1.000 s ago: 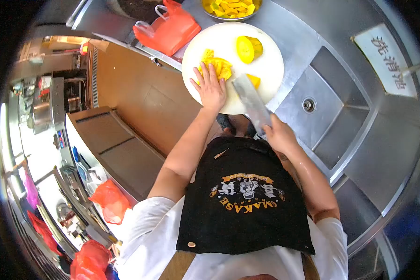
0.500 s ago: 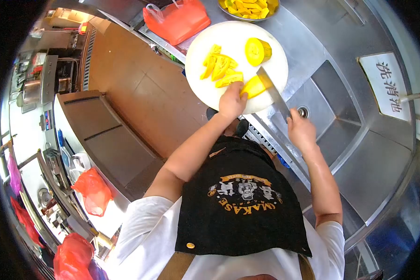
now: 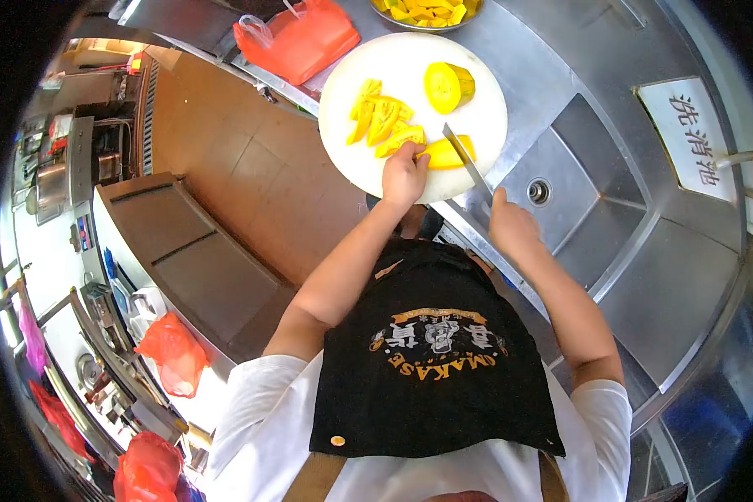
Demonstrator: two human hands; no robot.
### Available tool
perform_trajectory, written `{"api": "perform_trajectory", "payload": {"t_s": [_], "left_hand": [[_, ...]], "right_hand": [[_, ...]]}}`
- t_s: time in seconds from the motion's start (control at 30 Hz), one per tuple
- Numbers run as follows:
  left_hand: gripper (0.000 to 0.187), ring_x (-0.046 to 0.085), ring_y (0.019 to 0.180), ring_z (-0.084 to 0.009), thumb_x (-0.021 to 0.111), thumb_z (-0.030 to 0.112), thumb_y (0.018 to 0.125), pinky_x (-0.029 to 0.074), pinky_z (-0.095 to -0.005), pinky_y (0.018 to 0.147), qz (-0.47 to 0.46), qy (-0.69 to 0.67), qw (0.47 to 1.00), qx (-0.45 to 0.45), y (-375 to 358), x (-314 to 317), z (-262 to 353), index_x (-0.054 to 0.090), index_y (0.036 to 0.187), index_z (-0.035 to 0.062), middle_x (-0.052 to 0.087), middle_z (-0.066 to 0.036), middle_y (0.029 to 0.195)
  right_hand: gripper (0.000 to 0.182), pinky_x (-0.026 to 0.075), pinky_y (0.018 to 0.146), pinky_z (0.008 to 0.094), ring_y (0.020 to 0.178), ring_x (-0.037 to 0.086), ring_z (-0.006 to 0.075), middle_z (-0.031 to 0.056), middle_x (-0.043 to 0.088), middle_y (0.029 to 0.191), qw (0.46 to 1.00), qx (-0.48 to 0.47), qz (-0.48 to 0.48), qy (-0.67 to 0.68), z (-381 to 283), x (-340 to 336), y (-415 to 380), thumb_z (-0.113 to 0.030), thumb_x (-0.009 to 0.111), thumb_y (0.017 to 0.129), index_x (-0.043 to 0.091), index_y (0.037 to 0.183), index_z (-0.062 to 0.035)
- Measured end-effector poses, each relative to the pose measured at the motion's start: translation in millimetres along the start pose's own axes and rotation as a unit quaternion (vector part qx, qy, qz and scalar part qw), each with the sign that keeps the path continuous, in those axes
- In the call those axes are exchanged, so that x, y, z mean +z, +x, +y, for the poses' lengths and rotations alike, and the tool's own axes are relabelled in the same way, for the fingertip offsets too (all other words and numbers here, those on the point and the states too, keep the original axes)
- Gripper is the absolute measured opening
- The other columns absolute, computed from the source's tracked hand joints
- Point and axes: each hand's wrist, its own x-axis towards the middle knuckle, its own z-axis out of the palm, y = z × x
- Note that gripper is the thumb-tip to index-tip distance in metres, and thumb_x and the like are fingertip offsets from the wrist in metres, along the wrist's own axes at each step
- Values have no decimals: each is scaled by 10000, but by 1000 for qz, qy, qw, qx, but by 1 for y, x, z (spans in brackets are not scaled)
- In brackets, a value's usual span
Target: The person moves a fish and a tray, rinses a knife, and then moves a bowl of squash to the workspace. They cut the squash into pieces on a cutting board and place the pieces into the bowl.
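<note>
My right hand [image 3: 514, 224] is closed round the handle of a wide knife [image 3: 470, 164], whose blade stands across a yellow pumpkin piece [image 3: 445, 153] on the round white cutting board [image 3: 351, 79]. With bent fingers, my left hand [image 3: 405, 175] grips the left end of that piece. Just beyond my left fingers lie several cut pumpkin pieces [image 3: 382, 119]. A thick, round pumpkin chunk [image 3: 448, 87] rests on the far right part of the board.
A metal bowl [image 3: 427, 25] of yellow pieces stands beyond the board, beside a red plastic bag [image 3: 299, 40]. To the right is a steel sink [image 3: 560, 209] with a drain; a sign [image 3: 690, 138] is on its back wall.
The knife blade has turned more edge-on to the view and moved left over the piece with my right hand. The whole view has shifted slightly.
</note>
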Motion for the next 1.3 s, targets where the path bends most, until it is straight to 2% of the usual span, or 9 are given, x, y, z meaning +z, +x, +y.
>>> {"api": "perform_trajectory", "payload": {"t_s": [0.3,0.5,0.7,0.73,0.83,1.07,1.17,1.27,1.3], "left_hand": [[190,696,763,-322,679,164,899,542,-391,706,-19,-9,999,-38,1,-4,2,650,1003,8,699,-195,823],[169,703,801,-345,673,155,890,547,-415,724,-6,24,1000,-6,1,-7,1,644,968,8,709,-196,845],[165,700,808,-351,671,155,884,546,-424,735,-6,16,1000,1,2,-9,0,656,978,21,707,-195,843],[173,700,794,-350,667,163,887,546,-424,724,0,17,999,34,2,-9,-5,654,984,20,705,-199,836],[156,698,771,-342,668,149,892,546,-408,706,29,3,1000,8,-3,-12,-7,648,976,20,703,-194,826],[132,654,694,-208,684,111,905,532,-336,666,97,-69,991,-64,-17,-46,-6,625,965,10,675,-107,795],[138,664,816,-229,670,85,901,532,-343,714,84,-39,995,24,-18,-38,-8,622,1009,13,679,-139,940],[244,624,993,-360,673,61,854,508,-431,863,90,-24,989,114,-16,-21,-2,612,1085,11,637,-201,1092],[285,604,1029,-376,678,59,845,491,-440,899,83,-18,985,152,-16,-16,3,604,1116,14,630,-204,1118]], "right_hand": [[297,538,793,508,863,706,418,279,701,932,999,-23,26,-8,-6,-20,-15,-90,455,900,435,1174,23],[304,544,780,508,843,711,407,269,704,904,999,-40,22,5,-9,20,9,-87,469,894,442,1177,20],[290,538,762,524,840,708,416,269,704,877,997,-46,63,3,-5,8,-1,-84,482,893,449,1163,18],[288,536,759,528,840,707,419,269,704,874,998,-37,60,3,-9,1,-12,-85,482,894,451,1162,18],[293,535,749,536,839,707,422,269,704,873,998,-32,45,-2,-22,-13,-27,-84,482,897,453,1168,21],[288,525,770,537,858,698,434,297,693,896,999,-47,-4,-14,-20,27,3,-141,468,956,437,1180,37],[280,517,753,550,846,692,445,298,691,894,998,-63,15,-15,-15,17,0,-136,479,953,447,1182,23],[232,528,706,518,794,703,410,234,708,849,996,-66,54,3,-9,5,-22,-159,493,971,483,1142,-3],[222,527,674,497,742,694,377,209,703,820,992,-46,62,100,-1,9,-25,-178,498,986,495,1127,-6]]}}
